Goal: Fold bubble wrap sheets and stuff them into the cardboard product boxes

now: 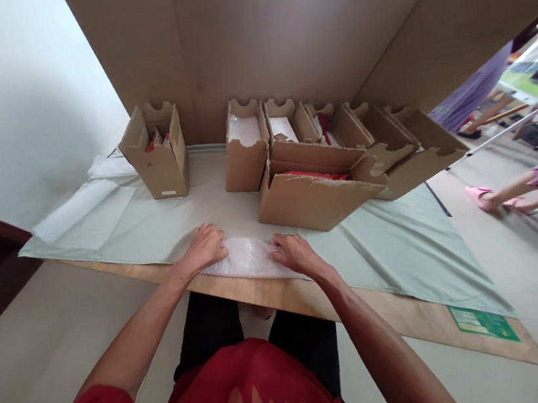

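Observation:
A bundle of clear bubble wrap (250,257) lies at the table's front edge, its middle rounded and shiny. What is inside the bundle, if anything, I cannot make out. My left hand (206,244) grips the wrap's left end with curled fingers. At the other end, my right hand (294,252) has its fingers bent onto the film. Just beyond the right hand stands a wide cardboard box (315,195) with something red inside.
Several narrow cardboard bins (246,158) stand along a tall cardboard panel (269,49). One bin (162,159) holding red pieces stands apart on the left. White foam sheets (79,210) lie at the left. Another person's legs (518,188) show at the far right.

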### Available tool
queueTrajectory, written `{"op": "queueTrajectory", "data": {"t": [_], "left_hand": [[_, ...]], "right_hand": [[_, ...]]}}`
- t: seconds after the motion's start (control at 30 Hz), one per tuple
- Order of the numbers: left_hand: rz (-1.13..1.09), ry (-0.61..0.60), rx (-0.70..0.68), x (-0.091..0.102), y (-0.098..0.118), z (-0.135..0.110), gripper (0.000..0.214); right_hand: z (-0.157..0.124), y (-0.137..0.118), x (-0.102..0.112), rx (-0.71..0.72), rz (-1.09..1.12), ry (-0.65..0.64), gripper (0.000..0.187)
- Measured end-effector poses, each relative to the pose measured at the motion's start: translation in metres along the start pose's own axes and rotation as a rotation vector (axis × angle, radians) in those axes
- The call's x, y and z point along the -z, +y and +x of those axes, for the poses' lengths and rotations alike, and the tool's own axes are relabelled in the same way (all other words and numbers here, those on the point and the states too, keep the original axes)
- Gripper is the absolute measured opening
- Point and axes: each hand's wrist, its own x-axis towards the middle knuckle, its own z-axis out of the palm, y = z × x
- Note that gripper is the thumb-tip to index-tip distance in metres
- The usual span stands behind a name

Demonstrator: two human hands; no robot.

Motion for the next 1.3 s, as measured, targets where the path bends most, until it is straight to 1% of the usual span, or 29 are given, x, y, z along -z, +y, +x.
{"op": "queueTrajectory", "data": {"t": [0.1, 0.17, 0.2, 0.3, 0.37, 0.43, 0.47, 0.5, 0.57, 0.67, 0.73, 0.8, 0.9, 0.97, 1.0, 1.07, 1.13, 1.17, 1.23, 1.3], "left_hand": [[-0.048, 0.018, 0.012, -0.001, -0.007, -0.021, 0.017], [-0.172, 0.052, 0.058, -0.006, -0.016, -0.043, 0.018], [-0.281, 0.085, 0.090, -0.010, -0.022, -0.055, 0.018], [-0.699, 0.185, 0.227, -0.024, -0.031, -0.082, 0.025], [-0.893, 0.213, 0.346, -0.032, -0.030, -0.091, 0.031], [-1.007, 0.264, 0.453, -0.039, -0.023, -0.093, 0.037], [-1.049, 0.295, 0.492, -0.041, -0.018, -0.093, 0.040], [-1.088, 0.320, 0.519, -0.042, -0.014, -0.092, 0.043], [-1.164, 0.330, 0.545, -0.044, -0.008, -0.092, 0.054], [-1.245, 0.314, 0.532, -0.045, -0.004, -0.093, 0.074], [-1.295, 0.304, 0.514, -0.046, -0.002, -0.095, 0.082], [-1.351, 0.285, 0.511, -0.047, 0.001, -0.095, 0.085], [-1.440, 0.283, 0.517, -0.048, 0.008, -0.095, 0.086], [-1.472, 0.288, 0.509, -0.048, 0.012, -0.095, 0.083], [-1.475, 0.284, 0.504, -0.048, 0.014, -0.096, 0.081], [-1.473, 0.265, 0.497, -0.047, 0.016, -0.099, 0.078], [-1.478, 0.253, 0.497, -0.046, 0.017, -0.102, 0.075], [-1.478, 0.256, 0.500, -0.046, 0.017, -0.103, 0.073], [-1.454, 0.285, 0.521, -0.046, 0.015, -0.106, 0.068], [-1.425, 0.314, 0.547, -0.047, 0.014, -0.106, 0.065]], "right_hand": [[-0.009, -0.005, 0.008, 0.017, 0.001, 0.025, 0.020], [-0.010, -0.015, 0.019, 0.062, -0.009, 0.082, 0.022], [-0.007, -0.023, 0.026, 0.101, -0.020, 0.126, 0.023], [0.008, -0.051, 0.044, 0.258, -0.038, 0.330, 0.026], [0.021, -0.067, 0.051, 0.340, 0.005, 0.491, 0.028], [0.027, -0.073, 0.048, 0.382, 0.089, 0.612, 0.031], [0.027, -0.072, 0.042, 0.389, 0.136, 0.637, 0.030], [0.024, -0.067, 0.034, 0.387, 0.182, 0.642, 0.029], [0.014, -0.050, 0.015, 0.366, 0.270, 0.625, 0.024], [-0.009, -0.021, -0.010, 0.292, 0.387, 0.621, 0.021], [-0.022, -0.011, -0.019, 0.268, 0.418, 0.607, 0.023], [-0.033, -0.015, -0.026, 0.306, 0.406, 0.540, 0.028], [-0.044, -0.037, -0.037, 0.417, 0.360, 0.359, 0.039], [-0.048, -0.051, -0.047, 0.474, 0.335, 0.261, 0.044], [-0.049, -0.055, -0.051, 0.499, 0.333, 0.232, 0.044], [-0.051, -0.057, -0.058, 0.523, 0.365, 0.214, 0.042], [-0.053, -0.053, -0.056, 0.511, 0.449, 0.251, 0.037], [-0.055, -0.049, -0.049, 0.488, 0.510, 0.295, 0.034], [-0.058, -0.041, -0.026, 0.428, 0.660, 0.438, 0.031], [-0.064, -0.034, 0.010, 0.386, 0.829, 0.644, 0.034]]}}
